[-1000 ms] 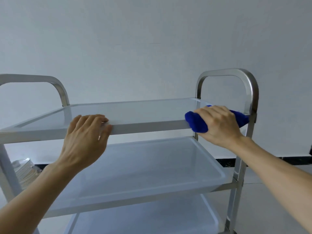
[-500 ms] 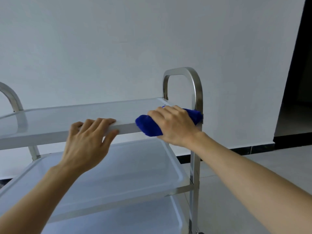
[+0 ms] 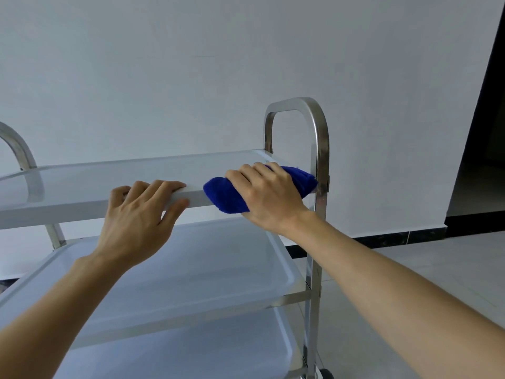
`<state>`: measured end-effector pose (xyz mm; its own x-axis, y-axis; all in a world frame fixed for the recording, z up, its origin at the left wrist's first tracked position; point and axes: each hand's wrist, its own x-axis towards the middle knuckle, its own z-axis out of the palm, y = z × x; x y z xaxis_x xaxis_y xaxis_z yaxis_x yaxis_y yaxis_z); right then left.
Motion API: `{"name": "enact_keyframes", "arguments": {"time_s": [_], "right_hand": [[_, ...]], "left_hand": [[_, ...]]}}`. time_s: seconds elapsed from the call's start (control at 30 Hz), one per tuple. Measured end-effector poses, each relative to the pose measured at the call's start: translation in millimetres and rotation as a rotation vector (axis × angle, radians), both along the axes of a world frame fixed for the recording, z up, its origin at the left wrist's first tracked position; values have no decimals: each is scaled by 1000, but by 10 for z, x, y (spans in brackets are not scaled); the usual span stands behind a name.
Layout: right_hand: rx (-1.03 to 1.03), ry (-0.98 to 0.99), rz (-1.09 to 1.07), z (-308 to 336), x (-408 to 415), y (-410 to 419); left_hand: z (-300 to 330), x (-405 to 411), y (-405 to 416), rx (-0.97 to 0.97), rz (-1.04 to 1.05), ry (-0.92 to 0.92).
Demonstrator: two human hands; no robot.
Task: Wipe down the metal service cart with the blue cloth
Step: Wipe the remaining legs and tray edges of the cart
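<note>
Risk of rolling the cart (image 3: pixel 318 149) away: left hand (image 3: pixel 136 214) gripping top shelf's front edge, right hand (image 3: pixel 269 195) clutching bunched cloth (image 3: pixel 221 194) near right corner.

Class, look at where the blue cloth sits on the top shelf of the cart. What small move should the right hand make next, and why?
Probably slide the blue cloth leftward along the top shelf's front rim. The right hand holds it bunched over that rim beside the right post, so the corner is covered while the rim stretches unwiped toward the left hand, which grips the rim and steadies the cart.
</note>
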<state>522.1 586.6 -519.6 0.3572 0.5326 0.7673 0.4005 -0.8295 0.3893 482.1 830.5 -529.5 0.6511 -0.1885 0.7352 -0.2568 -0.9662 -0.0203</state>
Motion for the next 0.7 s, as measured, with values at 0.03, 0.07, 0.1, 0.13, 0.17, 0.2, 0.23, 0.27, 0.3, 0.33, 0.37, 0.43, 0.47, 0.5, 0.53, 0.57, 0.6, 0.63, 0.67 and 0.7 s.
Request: {"name": "enact_keyframes", "arguments": {"time_s": [0.03, 0.07, 0.1, 0.13, 0.17, 0.2, 0.23, 0.27, 0.3, 0.33, 0.37, 0.43, 0.47, 0.5, 0.53, 0.57, 0.6, 0.63, 0.67, 0.7], "right_hand": [[-22, -18, -3, -3, 3, -96], [-28, -45, -18, -13, 6, -220], [-21, -74, -40, -24, 5, -354], [-20, -93, -64, -31, -3, -481], [-35, -99, -83, -29, -16, -587], [-59, -89, -82, -16, -32, -663], [-78, -77, -64, 2, -56, -715], [-82, -69, -39, 19, -88, -746], [-71, -62, -13, 30, -127, -772], [-40, -52, 13, 27, -176, -797], [14, -33, 41, 22, -226, -828], [194, 28, 90, 42, -304, -887], [320, 54, 107, 82, -329, -909], [468, 55, 130, 135, -342, -930], [634, 46, 172, 191, -335, -961], [805, 31, 218, 234, -321, -997], [960, 9, 242, 255, -315, -1017], [1077, -3, 249, 242, -313, -1022], [1152, 26, 273, 198, -304, -1015], [1184, 99, 319, 129, -286, -994]], "left_hand": [[0, -6, 1, 4, 0, 1], [0, -9, -4, 7, 1, 1], [2, -9, -7, 9, 4, 2], [6, -3, -14, 9, 7, 6], [10, 0, -25, 7, 10, 10], [11, 0, -41, 5, 13, 11], [15, -1, -59, 2, 14, 12], [21, -3, -71, -3, 13, 15], [26, -8, -77, -9, 10, 23], [32, -10, -78, -10, 5, 32], [35, -14, -75, -7, 1, 42], [42, -22, -66, 0, -1, 58], [42, -25, -64, -1, 0, 63], [40, -28, -64, -6, 1, 65], [36, -31, -66, -10, 0, 64], [32, -34, -71, -12, 0, 60], [26, -35, -75, -14, 0, 55], [18, -34, -78, -17, 1, 48], [12, -33, -81, -24, 2, 42], [8, -35, -86, -32, 1, 36]]}}
